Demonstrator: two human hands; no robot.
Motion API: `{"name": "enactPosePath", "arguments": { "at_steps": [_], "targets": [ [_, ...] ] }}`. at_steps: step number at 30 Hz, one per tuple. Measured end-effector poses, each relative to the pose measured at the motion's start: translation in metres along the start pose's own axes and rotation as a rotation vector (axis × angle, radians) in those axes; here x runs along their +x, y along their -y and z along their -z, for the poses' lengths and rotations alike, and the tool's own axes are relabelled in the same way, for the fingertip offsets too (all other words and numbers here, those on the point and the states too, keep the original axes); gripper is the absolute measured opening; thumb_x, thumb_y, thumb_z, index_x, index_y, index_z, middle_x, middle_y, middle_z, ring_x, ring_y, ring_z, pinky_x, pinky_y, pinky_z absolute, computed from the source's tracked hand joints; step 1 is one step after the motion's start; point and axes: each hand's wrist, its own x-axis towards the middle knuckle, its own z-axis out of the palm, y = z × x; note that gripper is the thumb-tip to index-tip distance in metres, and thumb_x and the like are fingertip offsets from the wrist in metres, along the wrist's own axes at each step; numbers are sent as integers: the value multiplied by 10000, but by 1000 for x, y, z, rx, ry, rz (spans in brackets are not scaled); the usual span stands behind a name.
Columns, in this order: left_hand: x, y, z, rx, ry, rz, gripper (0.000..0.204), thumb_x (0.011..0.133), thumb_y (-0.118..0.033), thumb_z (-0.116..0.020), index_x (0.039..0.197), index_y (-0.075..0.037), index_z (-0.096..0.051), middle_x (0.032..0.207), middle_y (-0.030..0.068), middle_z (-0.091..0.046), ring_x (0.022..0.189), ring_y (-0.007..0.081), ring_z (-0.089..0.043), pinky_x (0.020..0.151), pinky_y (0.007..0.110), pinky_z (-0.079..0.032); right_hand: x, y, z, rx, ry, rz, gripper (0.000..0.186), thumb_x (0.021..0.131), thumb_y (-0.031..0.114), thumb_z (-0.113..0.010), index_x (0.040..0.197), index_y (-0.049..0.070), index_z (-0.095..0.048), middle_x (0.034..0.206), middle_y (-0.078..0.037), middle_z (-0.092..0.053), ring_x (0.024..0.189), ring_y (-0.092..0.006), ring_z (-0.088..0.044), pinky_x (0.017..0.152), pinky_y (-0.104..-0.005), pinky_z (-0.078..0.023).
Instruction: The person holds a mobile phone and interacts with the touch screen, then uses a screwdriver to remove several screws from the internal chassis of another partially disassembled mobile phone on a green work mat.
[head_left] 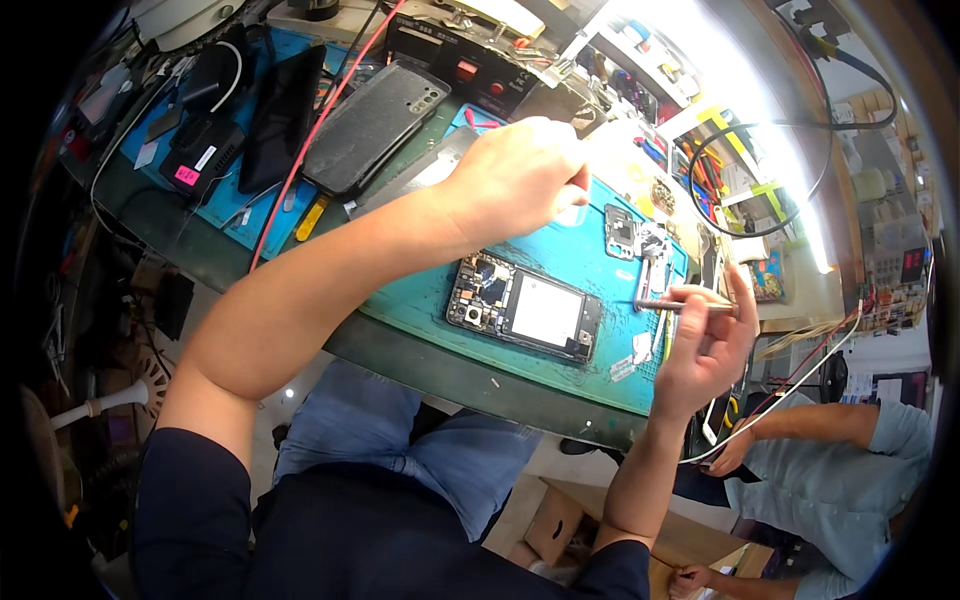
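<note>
On the blue work mat (410, 300) lies an opened smartphone (590, 325), its circuit board and camera parts bare beside a white-labelled battery. My left hand (525, 175) is closed in a fist above the mat, beyond the phone; whatever its fingers hold, if anything, is hidden. To the phone's right, my right hand (705, 355) pinches a slim metallic screwdriver (715, 306) that lies nearly level, its end toward the phone. A small dark phone inner cover (620, 232) rests on the mat beyond the phone, near some small tools.
Dark phones or cases (375, 125) lie at the left, beside a red cable (325, 120). A black bench unit with red knobs (465, 70) stands at the back. Colourful hand tools (705, 170) fill the back right. Another person (840, 480) sits at the right.
</note>
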Motion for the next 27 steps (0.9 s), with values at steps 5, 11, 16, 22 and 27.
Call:
{"name": "enactPosePath", "arguments": {
  "at_steps": [5, 11, 16, 22, 27],
  "targets": [
    [3, -10, 2, -394, 213, 99, 151, 895, -163, -764, 938, -20, -745, 868, 116, -712, 790, 224, -683, 720, 348, -526, 33, 17, -25, 81, -43, -21, 441, 1050, 46, -557, 1468, -20, -434, 1001, -158, -731, 927, -157, -689, 886, -294, -540],
    [1, -14, -2, -275, 204, 112, 155, 879, -166, -779, 918, -22, -737, 856, 113, -703, 779, 220, -673, 714, 355, -527, 26, 4, -36, 124, 5, -50, 442, 1068, 107, -561, 1471, -12, -424, 1064, -176, -740, 969, -168, -705, 908, -284, -534],
    [1, -10, -2, -289, 246, 109, 188, 867, -213, -794, 921, -39, -744, 822, 111, -702, 763, 223, -674, 712, 359, -529, 24, -2, -35, 173, -9, -91, 442, 1075, 116, -549, 1474, -18, -412, 1069, -185, -736, 988, -174, -705, 911, -289, -543],
    [0, -15, 0, -247, 286, 163, 182, 861, -207, -799, 931, -45, -757, 805, 101, -706, 753, 215, -672, 705, 357, -531, 23, -5, -36, 212, -25, -99, 456, 1061, 114, -585, 1473, 4, -423, 1067, -184, -745, 980, -174, -712, 888, -286, -539],
    [1, -11, -2, -372, 295, 167, 197, 862, -199, -802, 935, -22, -757, 816, 111, -726, 762, 190, -685, 724, 341, -540, 22, -4, -35, 301, 26, -88, 443, 1075, 107, -544, 1472, -12, -387, 1117, -211, -715, 1033, -229, -708, 950, -338, -552]
  ]
}}
